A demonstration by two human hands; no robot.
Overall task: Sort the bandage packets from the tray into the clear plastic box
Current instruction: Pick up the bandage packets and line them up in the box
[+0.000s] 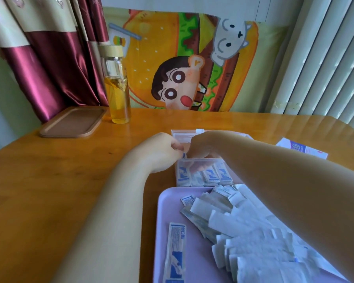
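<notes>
1. Beyond the far rim of the lilac tray (170, 203), the clear plastic box (204, 161) stands on the wooden table (49, 180). A short row of packets (209, 175) stands upright inside it, against the near wall.
2. Over the box's far left corner the two hands meet. The left hand (164, 149) has its fingers curled and appears to pinch the top of the held packet (184, 155), which hangs at the box's rim.
3. The right hand (204, 145) dips its fingers into the box. They are blurred behind the clear wall, so it cannot be told whether they clasp anything.
4. On the tray a large heap of packets (253, 242) lies unsorted, partly under the right forearm. A lone packet (175, 252) lies apart near the left rim.
5. Judgement: the sorting looks to be at an early stage, with only a few packets boxed, one going in, and the bulk left to move.
</notes>
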